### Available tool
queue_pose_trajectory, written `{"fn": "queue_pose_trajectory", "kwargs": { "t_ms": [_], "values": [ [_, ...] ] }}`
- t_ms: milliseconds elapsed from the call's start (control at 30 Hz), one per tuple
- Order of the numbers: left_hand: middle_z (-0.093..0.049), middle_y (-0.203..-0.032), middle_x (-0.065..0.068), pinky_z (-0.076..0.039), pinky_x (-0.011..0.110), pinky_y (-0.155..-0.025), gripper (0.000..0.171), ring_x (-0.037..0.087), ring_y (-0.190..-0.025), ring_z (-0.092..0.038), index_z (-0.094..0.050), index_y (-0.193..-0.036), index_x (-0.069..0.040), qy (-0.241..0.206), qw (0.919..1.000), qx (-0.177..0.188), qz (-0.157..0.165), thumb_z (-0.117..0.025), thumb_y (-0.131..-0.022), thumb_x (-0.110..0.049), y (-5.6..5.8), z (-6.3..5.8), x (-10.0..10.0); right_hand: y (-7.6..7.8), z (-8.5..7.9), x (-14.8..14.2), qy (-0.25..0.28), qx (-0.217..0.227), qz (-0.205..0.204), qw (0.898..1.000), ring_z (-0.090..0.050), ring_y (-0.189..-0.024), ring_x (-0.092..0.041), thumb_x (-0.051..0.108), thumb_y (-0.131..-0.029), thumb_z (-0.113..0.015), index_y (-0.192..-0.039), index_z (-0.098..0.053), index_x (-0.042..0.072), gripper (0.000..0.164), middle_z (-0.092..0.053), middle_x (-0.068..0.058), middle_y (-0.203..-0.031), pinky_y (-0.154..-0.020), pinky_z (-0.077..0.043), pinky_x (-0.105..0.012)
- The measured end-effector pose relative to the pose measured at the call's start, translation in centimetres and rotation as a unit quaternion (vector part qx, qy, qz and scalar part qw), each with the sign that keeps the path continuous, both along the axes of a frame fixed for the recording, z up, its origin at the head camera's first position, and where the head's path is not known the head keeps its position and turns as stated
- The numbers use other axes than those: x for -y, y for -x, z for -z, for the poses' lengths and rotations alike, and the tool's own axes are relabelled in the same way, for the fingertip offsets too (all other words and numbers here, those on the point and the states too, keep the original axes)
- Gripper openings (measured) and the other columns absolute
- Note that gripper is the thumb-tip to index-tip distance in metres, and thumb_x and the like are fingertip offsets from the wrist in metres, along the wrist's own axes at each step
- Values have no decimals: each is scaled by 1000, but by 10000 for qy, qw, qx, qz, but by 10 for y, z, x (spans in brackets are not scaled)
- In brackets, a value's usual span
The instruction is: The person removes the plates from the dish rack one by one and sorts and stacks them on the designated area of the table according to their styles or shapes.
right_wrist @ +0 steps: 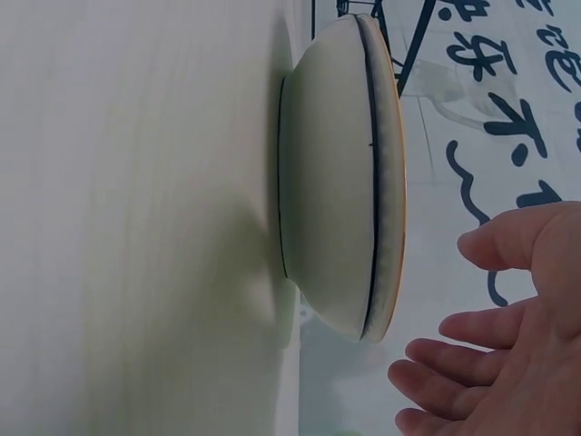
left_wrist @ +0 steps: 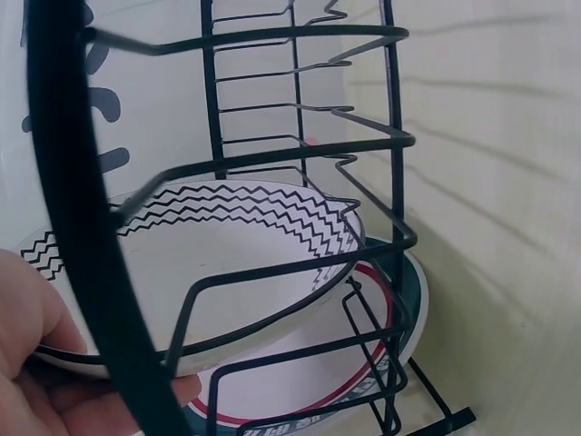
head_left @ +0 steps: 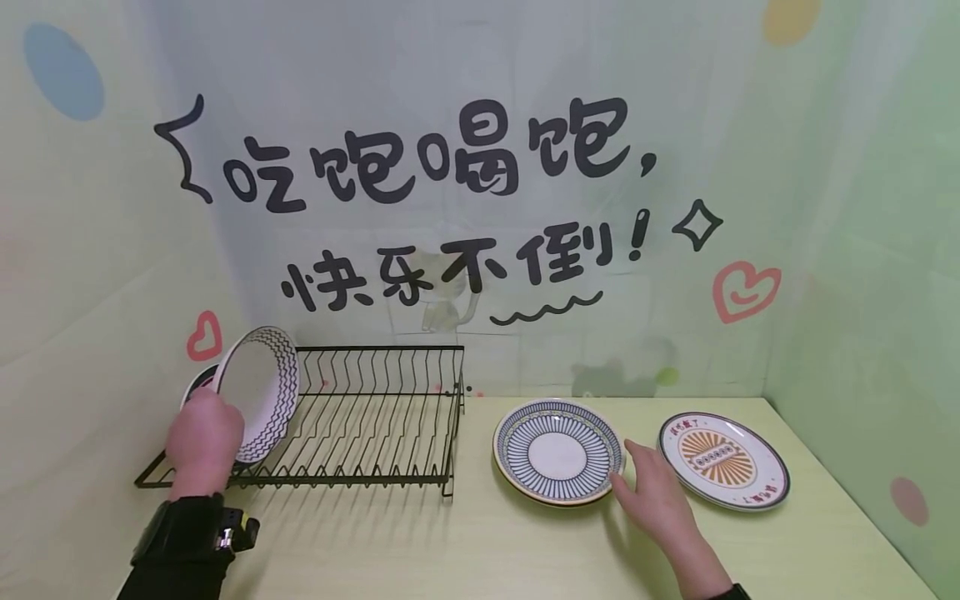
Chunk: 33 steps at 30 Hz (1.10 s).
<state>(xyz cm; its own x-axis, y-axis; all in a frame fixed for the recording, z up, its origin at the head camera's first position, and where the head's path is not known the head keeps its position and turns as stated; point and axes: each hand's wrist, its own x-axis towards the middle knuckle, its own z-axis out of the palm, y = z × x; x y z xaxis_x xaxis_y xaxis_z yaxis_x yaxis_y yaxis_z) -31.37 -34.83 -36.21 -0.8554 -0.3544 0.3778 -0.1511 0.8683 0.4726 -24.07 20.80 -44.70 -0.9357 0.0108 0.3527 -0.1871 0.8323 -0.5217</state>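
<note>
My left hand (head_left: 204,437) grips the rim of a white plate with black zigzag bands (head_left: 258,392), which stands tilted at the left end of a black wire dish rack (head_left: 375,481). In the left wrist view, thumb and fingers pinch that zigzag plate (left_wrist: 182,254) between the wires. Behind it leans a plate with a dark green rim and red ring (left_wrist: 415,309). My right hand (head_left: 660,508) is beside a deep plate with blue radial stripes (head_left: 566,456), its fingers spread. The right wrist view shows a gap between this hand (right_wrist: 508,336) and the striped plate's side (right_wrist: 331,182); a second rim there suggests stacked dishes.
A white plate with an orange sunburst (head_left: 723,461) lies on the light wooden table (head_left: 360,550), right of my right hand. A printed curtain (head_left: 480,67) hangs behind the table and along both sides. The rack's wire slots extend rightward from the zigzag plate.
</note>
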Motion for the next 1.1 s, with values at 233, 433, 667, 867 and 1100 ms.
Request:
{"fn": "queue_pose_trajectory", "kwargs": {
  "t_ms": [233, 433, 667, 867, 1100],
  "values": [
    [-55, -75, 38, -40, 46, -38, 24, 43, -53, -55, -43, -93, 22, 122, 9995, -300, -57, -42, -93, -3, -5, -10, -4, -1, 0, 0, 56, 5, -5, 10000, -46, -121, -53, 13, -88, -68, -134, -47, -16, 57, -51, -37, -129, -104, -36, -63],
    [-56, -82, 41, -43, 48, -41, 28, 45, -58, -57, -43, -100, 22, 7, 9991, -422, -88, -40, -95, -5, -10, -21, -9, -2, -3, 1, 124, -37, -8, 9999, -47, -121, -53, 13, -89, -67, -135, -46, -15, 58, -51, -37, -130, -103, -36, -63],
    [-56, -95, 44, -47, 54, -50, 33, 53, -71, -59, -45, -111, 23, -332, 9969, -686, -217, -40, -95, -5, -18, -27, -15, -3, -5, 1, 158, -48, 15, 9999, -47, -121, -53, 13, -90, -66, -136, -46, -15, 57, -51, -36, -131, -103, -36, -63],
    [-57, -100, 45, -49, 62, -62, 34, 60, -84, -58, -48, -115, 24, -516, 9913, -1185, -257, -41, -95, -3, -25, -33, -24, -3, -6, 2, 191, -108, 22, 9998, -47, -121, -53, 12, -91, -66, -135, -46, -15, 56, -51, -36, -131, -103, -36, -63],
    [-60, -98, 40, -45, 50, -52, 29, 50, -76, -58, -53, -106, 19, -787, 9816, -1729, -209, -41, -92, -3, -29, -33, -36, -3, -8, 4, 272, -145, -3, 9995, -47, -122, -52, 11, -90, -65, -136, -46, -14, 55, -51, -36, -131, -104, -36, -62]
  ]
}}
